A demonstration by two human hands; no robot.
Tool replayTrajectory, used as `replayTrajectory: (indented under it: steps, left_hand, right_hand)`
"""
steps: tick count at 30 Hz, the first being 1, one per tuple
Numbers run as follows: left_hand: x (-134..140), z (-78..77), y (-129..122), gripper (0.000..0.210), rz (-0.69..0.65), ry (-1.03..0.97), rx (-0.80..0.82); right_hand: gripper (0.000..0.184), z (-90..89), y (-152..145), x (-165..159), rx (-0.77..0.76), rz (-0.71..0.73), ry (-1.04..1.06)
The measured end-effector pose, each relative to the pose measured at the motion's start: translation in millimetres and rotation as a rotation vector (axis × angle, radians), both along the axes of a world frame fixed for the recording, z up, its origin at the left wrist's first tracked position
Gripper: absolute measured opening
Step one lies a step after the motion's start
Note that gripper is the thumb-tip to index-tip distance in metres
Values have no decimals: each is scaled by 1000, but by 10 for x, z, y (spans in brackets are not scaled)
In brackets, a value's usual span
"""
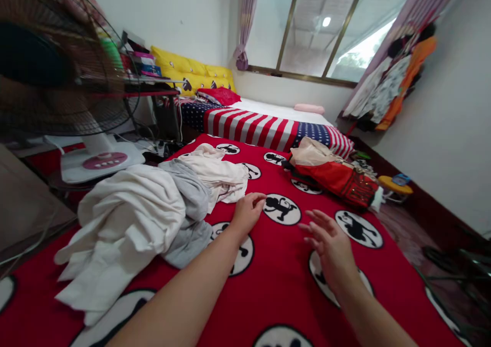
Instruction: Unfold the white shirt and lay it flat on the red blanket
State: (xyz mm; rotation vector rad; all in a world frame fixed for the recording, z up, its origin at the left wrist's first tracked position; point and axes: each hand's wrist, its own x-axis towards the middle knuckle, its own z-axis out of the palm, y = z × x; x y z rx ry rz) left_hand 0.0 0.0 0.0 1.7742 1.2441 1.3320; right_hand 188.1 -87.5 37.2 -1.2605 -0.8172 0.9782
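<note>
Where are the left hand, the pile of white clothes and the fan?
left hand (247, 211), head view, on the back of the hand
pile of white clothes (130, 211), head view, on the big white fold
fan (103, 163), head view, on its white base

Blanket (276, 285) spreads across the foreground w/ both hands over it. Left hand (247, 211) rests near the middle, just right of the clothes pile (146, 214), which covers the blanket's left part. Right hand (332, 245) hovers to the right of the left hand, apart from it. Bundle (333, 176) lies at the blanket's far right edge, behind the right hand. Fan (69, 81) stands far left, behind the pile, its base (102, 163) beside the blanket edge. Mattress (268, 124) lies behind the blanket, under the window (326, 30); pillows (192, 73) at its left end. Hanging clothes (399, 76) on the right wall, beyond the bundle.
</note>
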Motion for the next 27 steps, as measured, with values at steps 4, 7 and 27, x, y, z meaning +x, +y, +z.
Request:
replayTrajectory:
  steps: [4,7,27]
  left_hand:
    - [-26,10,-17,21,-6,55,10]
    - [-33,16,-32,21,-8,105,16]
    - [-1309,1341,-302,62,620,949,-186]
  right_hand:
    - [48,-161,-361,-442,-12,212,-53]
    - [41,-267,-371,-460,11,260,-121]
    - [23,-292,-375,-405,24,427,-246]
